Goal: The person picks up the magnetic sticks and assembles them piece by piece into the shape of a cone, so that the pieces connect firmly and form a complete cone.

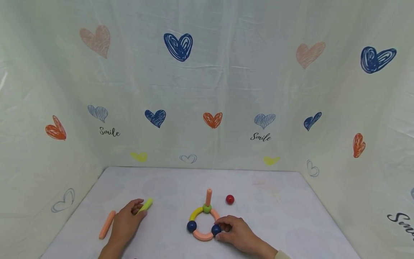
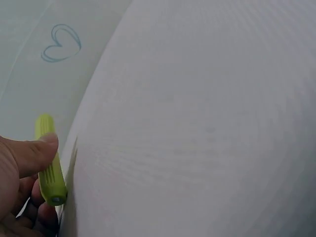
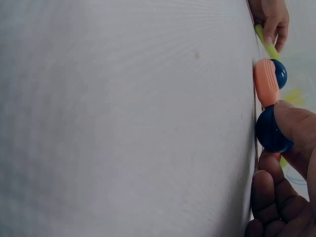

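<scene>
A ring of curved rods and balls lies on the table in the head view. It has a yellow curved rod (image 1: 195, 213), two salmon curved rods (image 1: 203, 236), a green ball (image 1: 207, 208) at the far side and a blue ball (image 1: 192, 226) at the left. From the green ball a straight salmon rod (image 1: 208, 197) points away from the ring. My right hand (image 1: 240, 234) pinches the ring's other blue ball (image 3: 269, 129) between thumb and fingers. Left of the ring, my left hand (image 1: 125, 221) holds a yellow-green straight rod (image 2: 52, 173), its thumb along the side.
A red ball (image 1: 230, 199) sits beyond the ring to the right. Another straight salmon rod (image 1: 107, 225) lies left of my left hand, near the table's left edge. White curtains (image 1: 207, 90) printed with hearts surround the white table (image 1: 275, 216) at the back and sides.
</scene>
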Available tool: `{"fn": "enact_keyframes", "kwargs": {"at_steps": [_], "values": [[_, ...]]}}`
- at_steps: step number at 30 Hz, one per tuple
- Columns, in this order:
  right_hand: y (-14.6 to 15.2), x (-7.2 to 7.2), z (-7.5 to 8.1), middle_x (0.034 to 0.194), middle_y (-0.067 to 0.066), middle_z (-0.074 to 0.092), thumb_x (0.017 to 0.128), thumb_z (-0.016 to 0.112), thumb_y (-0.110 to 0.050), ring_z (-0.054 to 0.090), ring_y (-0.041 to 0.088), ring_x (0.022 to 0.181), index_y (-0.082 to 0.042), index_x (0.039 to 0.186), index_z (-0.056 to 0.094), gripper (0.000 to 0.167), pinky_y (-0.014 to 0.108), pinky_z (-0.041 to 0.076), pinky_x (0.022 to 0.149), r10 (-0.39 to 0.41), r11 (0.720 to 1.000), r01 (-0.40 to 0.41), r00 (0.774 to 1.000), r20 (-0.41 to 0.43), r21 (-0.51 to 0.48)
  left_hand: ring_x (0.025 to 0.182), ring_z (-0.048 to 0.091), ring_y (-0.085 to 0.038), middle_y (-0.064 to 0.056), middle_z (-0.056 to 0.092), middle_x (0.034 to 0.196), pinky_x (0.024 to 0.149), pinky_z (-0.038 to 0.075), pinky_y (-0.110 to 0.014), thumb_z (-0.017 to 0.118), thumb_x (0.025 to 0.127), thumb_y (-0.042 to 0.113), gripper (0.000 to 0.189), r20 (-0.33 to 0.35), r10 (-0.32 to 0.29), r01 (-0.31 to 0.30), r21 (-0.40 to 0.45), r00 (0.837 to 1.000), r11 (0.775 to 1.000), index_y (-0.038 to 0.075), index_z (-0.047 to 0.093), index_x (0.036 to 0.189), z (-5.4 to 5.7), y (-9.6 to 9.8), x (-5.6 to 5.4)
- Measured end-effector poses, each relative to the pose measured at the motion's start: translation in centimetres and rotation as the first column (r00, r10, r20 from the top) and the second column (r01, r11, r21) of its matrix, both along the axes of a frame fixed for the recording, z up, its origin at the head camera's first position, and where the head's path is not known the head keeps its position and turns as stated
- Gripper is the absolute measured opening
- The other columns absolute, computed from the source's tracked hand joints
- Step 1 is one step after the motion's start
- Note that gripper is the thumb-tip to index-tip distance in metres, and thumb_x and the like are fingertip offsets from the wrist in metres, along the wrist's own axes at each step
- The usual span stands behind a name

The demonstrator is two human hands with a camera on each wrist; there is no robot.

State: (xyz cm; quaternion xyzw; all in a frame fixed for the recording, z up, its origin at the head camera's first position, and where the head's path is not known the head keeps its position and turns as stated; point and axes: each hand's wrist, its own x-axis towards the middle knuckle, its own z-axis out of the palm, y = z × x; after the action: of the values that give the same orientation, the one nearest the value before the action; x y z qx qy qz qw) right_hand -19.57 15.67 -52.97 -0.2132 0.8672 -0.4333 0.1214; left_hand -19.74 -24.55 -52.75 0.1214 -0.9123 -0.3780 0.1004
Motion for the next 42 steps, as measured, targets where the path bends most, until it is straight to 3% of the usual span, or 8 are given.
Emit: {"fn": "enact_keyframes", "kwargs": {"at_steps": [11, 16, 23, 29, 34, 42], "values": [[-0.1, 0.0, 0.3, 0.096, -0.01, 0.064, 0.089, 0.086, -0.025, 0.055, 0.005, 0.084, -0.02, 0.119, 0.076, 0.032, 0.021, 0.046, 0.073, -0.002, 1.0, 0.002, 1.0, 0.011, 0.001, 0.111, 0.07, -0.031, -0.018, 0.073, 0.125, 0.084, 0.059, -0.034, 0.077, 0.097, 0.016, 0.048, -0.021, 0.019, -0.015, 0.151, 1.0, 0.988, 0.0, 0.064, 0.14, 0.8, 1.2, -0.3], [0.0, -0.1, 0.2, 0.097, -0.011, 0.065, 0.089, 0.086, -0.028, 0.056, 0.004, 0.085, -0.02, 0.118, 0.076, 0.032, 0.021, 0.047, 0.075, 0.011, 1.0, -0.011, 1.0, -0.021, 0.005, 0.118, 0.071, -0.035, -0.02, 0.073, 0.128, 0.086, 0.061, -0.032, 0.076, 0.098, 0.02, 0.047, -0.055, -0.013, 0.024, 0.201, 0.998, 0.979, 0.0, 0.064, 0.139, 1.7, 2.4, -0.1], [0.2, -0.1, 0.0, 0.097, -0.013, 0.065, 0.089, 0.086, -0.03, 0.056, 0.002, 0.086, -0.018, 0.12, 0.076, 0.034, 0.021, 0.047, 0.077, 0.017, 1.0, -0.016, 0.999, -0.05, 0.014, 0.113, 0.071, -0.026, -0.011, 0.076, 0.122, 0.083, 0.054, -0.015, 0.079, 0.095, 0.014, 0.039, -0.108, -0.07, 0.097, 0.277, 0.992, 0.956, 0.005, 0.069, 0.132, 2.8, 5.0, 0.6], [0.2, 0.0, 0.1, 0.096, -0.013, 0.065, 0.089, 0.086, -0.03, 0.056, 0.002, 0.085, -0.017, 0.12, 0.076, 0.035, 0.021, 0.047, 0.076, 0.016, 1.0, -0.015, 0.999, -0.051, 0.011, 0.104, 0.072, -0.017, -0.005, 0.077, 0.115, 0.084, 0.058, -0.02, 0.081, 0.092, 0.01, 0.033, -0.115, -0.118, 0.151, 0.347, 0.986, 0.926, 0.009, 0.072, 0.124, 3.3, 8.6, 1.7], [0.2, -0.1, 0.0, 0.094, -0.013, 0.064, 0.089, 0.086, -0.03, 0.056, 0.002, 0.084, -0.019, 0.118, 0.077, 0.032, 0.021, 0.046, 0.075, 0.014, 1.0, -0.014, 0.999, -0.049, 0.004, 0.099, 0.071, -0.014, -0.002, 0.076, 0.11, 0.085, 0.059, -0.027, 0.083, 0.09, 0.012, 0.032, -0.122, -0.197, 0.228, 0.357, 0.973, 0.906, 0.009, 0.072, 0.119, 3.2, 11.3, 3.0], [0.2, -0.1, -0.1, 0.093, -0.013, 0.064, 0.089, 0.086, -0.029, 0.055, 0.002, 0.083, -0.019, 0.118, 0.077, 0.032, 0.021, 0.046, 0.074, 0.008, 1.0, -0.008, 0.998, -0.058, 0.009, 0.099, 0.07, -0.014, 0.0, 0.075, 0.11, 0.089, 0.059, -0.036, 0.085, 0.088, 0.013, 0.031, -0.091, -0.225, 0.243, 0.341, 0.97, 0.908, 0.011, 0.072, 0.117, 2.6, 12.9, 3.1]]}}
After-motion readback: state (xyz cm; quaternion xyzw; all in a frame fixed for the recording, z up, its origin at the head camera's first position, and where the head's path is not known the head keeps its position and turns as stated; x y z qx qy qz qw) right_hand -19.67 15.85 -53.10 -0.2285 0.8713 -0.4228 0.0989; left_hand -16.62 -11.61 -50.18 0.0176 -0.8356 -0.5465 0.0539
